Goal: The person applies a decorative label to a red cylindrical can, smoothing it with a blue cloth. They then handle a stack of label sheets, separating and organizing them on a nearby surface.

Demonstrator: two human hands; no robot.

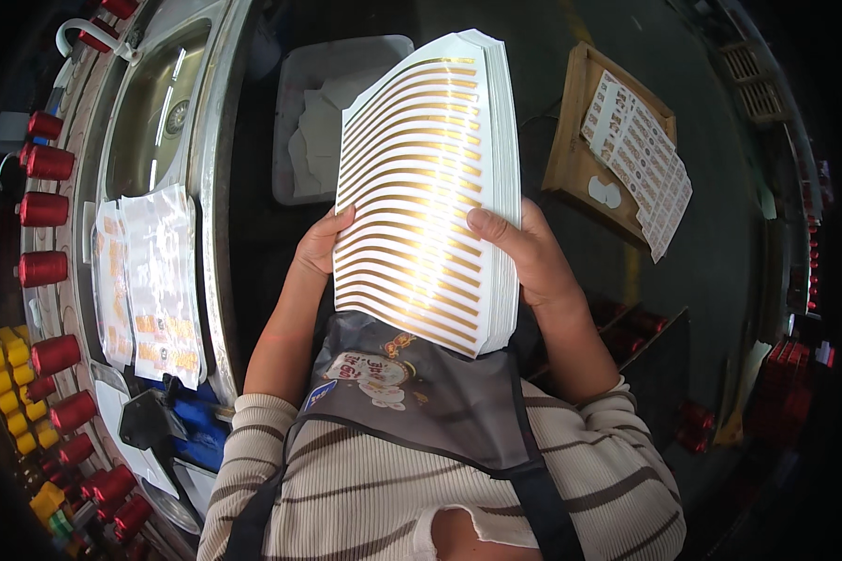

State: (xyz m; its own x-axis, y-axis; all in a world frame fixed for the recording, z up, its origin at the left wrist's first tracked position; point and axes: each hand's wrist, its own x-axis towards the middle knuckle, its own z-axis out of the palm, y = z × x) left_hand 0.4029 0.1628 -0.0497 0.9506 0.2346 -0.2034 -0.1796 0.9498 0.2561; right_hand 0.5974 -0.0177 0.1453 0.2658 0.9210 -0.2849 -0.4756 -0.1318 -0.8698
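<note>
Our left hand grasps the left edge of the stack of gold-striped white sheets, its thumb on the edge. The stack stands raised above our apron, its striped face bowed. We judge the thick block fairly heavy, though each sheet seems light, bendy, easily creased and perhaps slippery where it shines; gripping both long sides, fingers behind, should suit it. Our right hand clasps the right side, thumb across the face.
</note>
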